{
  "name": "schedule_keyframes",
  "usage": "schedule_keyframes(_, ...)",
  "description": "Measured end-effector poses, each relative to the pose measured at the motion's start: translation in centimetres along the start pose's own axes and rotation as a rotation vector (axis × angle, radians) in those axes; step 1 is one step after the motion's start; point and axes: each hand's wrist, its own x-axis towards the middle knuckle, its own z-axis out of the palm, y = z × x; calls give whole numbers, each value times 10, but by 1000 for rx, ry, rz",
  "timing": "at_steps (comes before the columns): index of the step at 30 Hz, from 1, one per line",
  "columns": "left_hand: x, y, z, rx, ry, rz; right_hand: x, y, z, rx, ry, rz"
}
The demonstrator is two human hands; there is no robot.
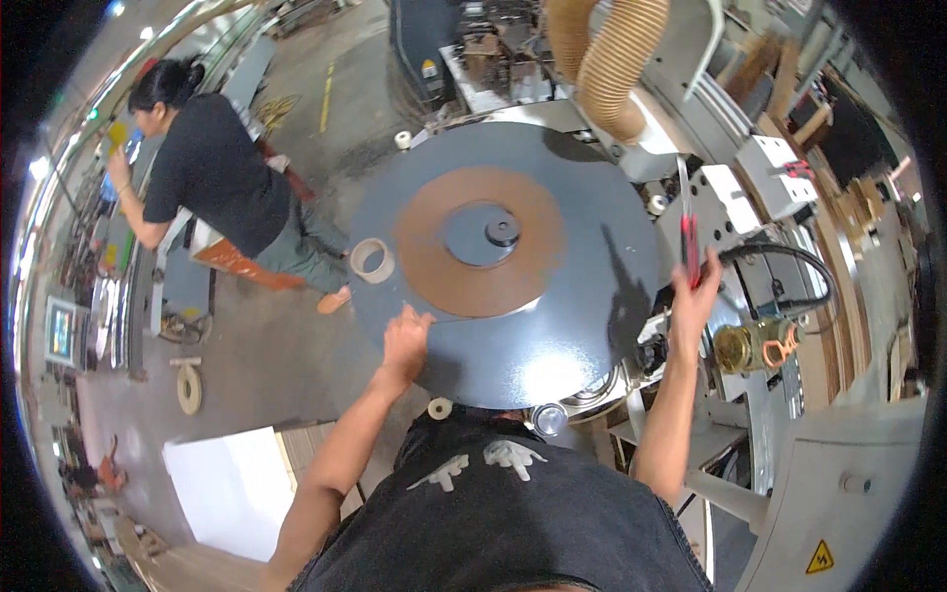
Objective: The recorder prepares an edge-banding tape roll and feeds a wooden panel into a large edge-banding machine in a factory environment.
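A large dark grey round turntable (pixel 602 266) lies in front of me. On it rests a wide brown coil of edge banding (pixel 424 227), around a grey centre disc with a black knob (pixel 502 229). My left hand (pixel 405 343) is at the turntable's near left, its fingers closed at the thin loose end of the banding. My right hand (pixel 696 288), beyond the right rim, is closed around a red-and-black-handled tool (pixel 689 237) with a long narrow metal blade pointing away from me. A roll of pale tape (pixel 372 260) sits at the turntable's left rim.
Behind the turntable, a tan corrugated hose (pixel 619 89) drops to a machine. At the right are a jar of amber contents (pixel 747 346), a black cable (pixel 789 252) and a grey cabinet (pixel 838 474). Another person (pixel 222 163) stands at the far left. White panels (pixel 232 488) lie at lower left.
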Motion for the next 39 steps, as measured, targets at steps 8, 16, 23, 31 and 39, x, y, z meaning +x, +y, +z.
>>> schedule_keyframes(8, 21, 29, -4, -136, 236, 273, -200, -15, 20, 600, -492, 1025)
schedule_keyframes(16, 39, 60, 10, -533, -177, -132, -218, -30, 76, 127, -626, 764)
schedule_keyframes(23, 49, 48, 24, -556, -275, -264, -214, -37, 130, -1015, -888, 3)
schedule_keyframes(31, 44, 55, 23, -613, -139, -332, -225, -29, 145, -1165, -1006, -34)
schedule_keyframes(39, 44, 63, 27, -576, -159, -314, -254, -19, 131, -1175, -978, 41)
